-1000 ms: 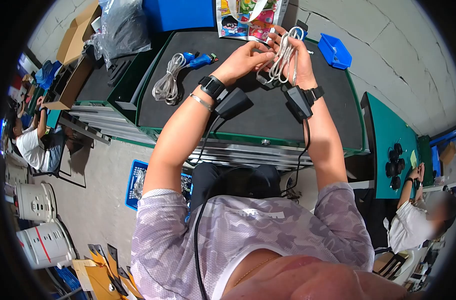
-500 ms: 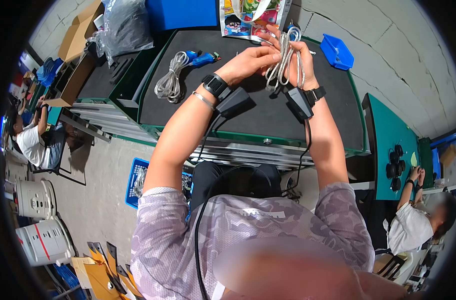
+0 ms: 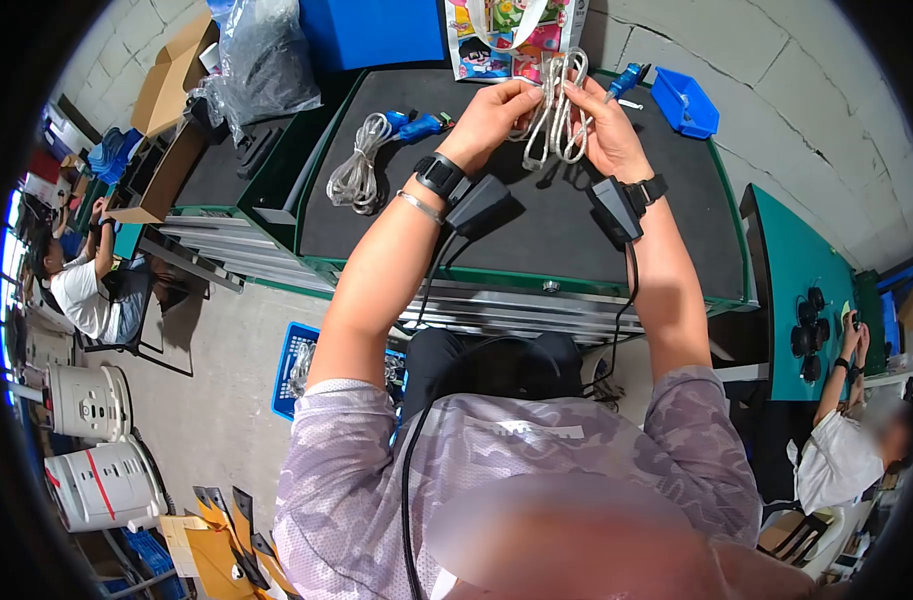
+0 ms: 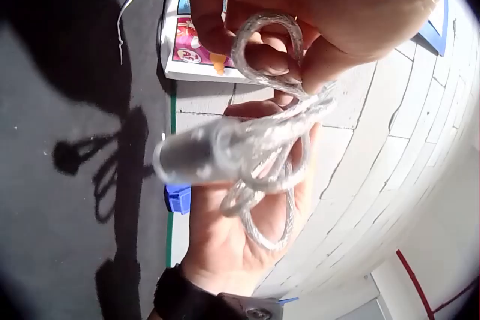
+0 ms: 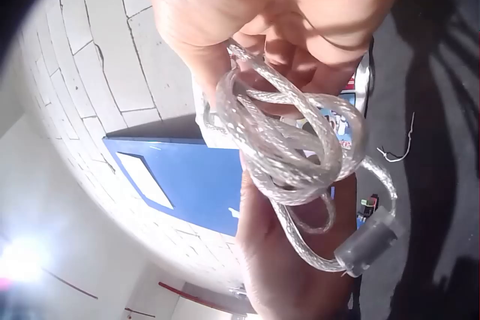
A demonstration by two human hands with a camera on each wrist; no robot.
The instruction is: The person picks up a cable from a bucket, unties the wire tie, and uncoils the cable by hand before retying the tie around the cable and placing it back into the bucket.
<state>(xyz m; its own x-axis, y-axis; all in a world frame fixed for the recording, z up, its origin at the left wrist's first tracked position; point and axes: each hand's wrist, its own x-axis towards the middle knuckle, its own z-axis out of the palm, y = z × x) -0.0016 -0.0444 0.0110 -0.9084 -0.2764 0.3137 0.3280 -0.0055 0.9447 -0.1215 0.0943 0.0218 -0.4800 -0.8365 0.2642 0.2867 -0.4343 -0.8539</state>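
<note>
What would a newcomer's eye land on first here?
Probably the silvery looped cable, held up between the left hand and right hand. Next, the bright printed bag just beyond them, and a second coiled cable with blue connectors on the dark worktop to their left.

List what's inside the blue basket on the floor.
Pale cables show on both sides of the left arm, which hides the middle of the basket; anything beneath them is covered.

The cable (image 5: pixel 259 140) looks glossy, clear plastic over silvery braid; the worktop (image 3: pixel 546 235), matt.
</note>
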